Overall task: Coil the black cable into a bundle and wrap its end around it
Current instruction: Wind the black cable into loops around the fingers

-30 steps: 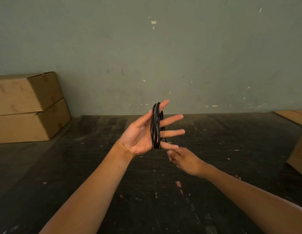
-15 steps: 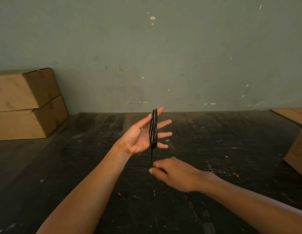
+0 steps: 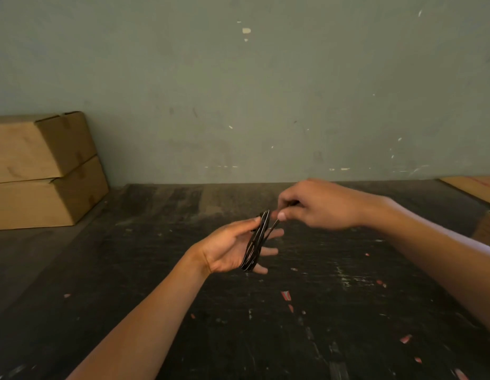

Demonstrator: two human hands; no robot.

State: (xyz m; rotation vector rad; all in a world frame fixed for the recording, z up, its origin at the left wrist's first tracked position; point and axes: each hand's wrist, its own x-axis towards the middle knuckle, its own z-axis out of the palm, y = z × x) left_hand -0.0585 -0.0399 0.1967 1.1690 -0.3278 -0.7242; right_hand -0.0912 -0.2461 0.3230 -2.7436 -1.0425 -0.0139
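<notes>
1. A grey-green wall (image 3: 265,91) stands behind a dark, scuffed floor (image 3: 156,270).
2. Two boxes (image 3: 43,171) sit stacked at the left against the wall.
3. The left hand (image 3: 230,248) is held palm up with its fingers spread, and the cable (image 3: 256,242) is looped around them as a tight bundle.
4. The right hand (image 3: 317,205) hovers just above and to the right, pinching the cable's free end between thumb and forefinger beside the top of the bundle.
</notes>
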